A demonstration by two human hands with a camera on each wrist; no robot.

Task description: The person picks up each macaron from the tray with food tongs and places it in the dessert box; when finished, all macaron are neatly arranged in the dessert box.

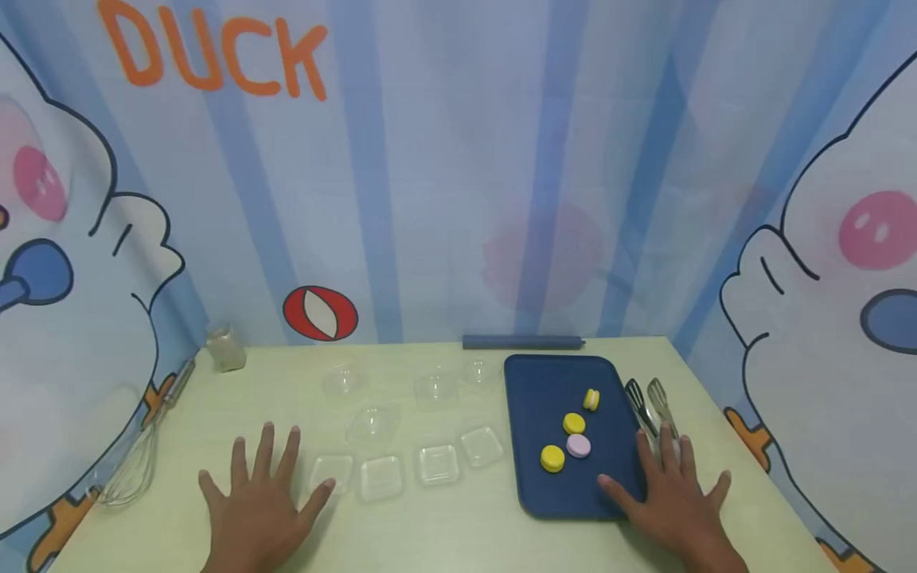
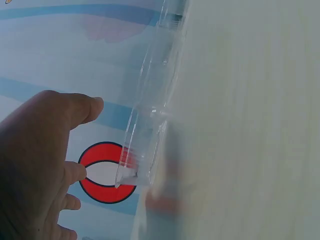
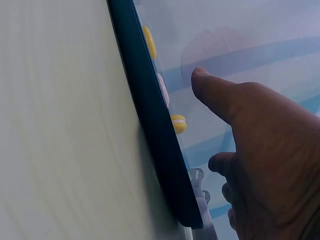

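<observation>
My left hand (image 1: 261, 509) is spread with straight fingers, holding nothing, at the front left. Its thumb overlaps a clear square plastic base (image 1: 332, 475) in the head view. More such bases (image 1: 438, 465) stand in a row, with clear domed lids (image 1: 372, 424) behind them. On the right my right hand (image 1: 677, 505), fingers fanned out and empty, is over the near right corner of a dark blue tray (image 1: 528, 406). The tray bears a lilac macaron (image 1: 578, 446) and three yellow macarons (image 1: 552, 458), one standing on its edge.
Kitchen utensils (image 1: 661, 400) lie right of the tray, partly hidden by my right fingers. A whisk (image 1: 136, 461) is at the left edge, near a small clear jar (image 1: 225, 348). A dark blue bar (image 1: 523, 342) lies along the back, against a printed curtain (image 1: 458, 159).
</observation>
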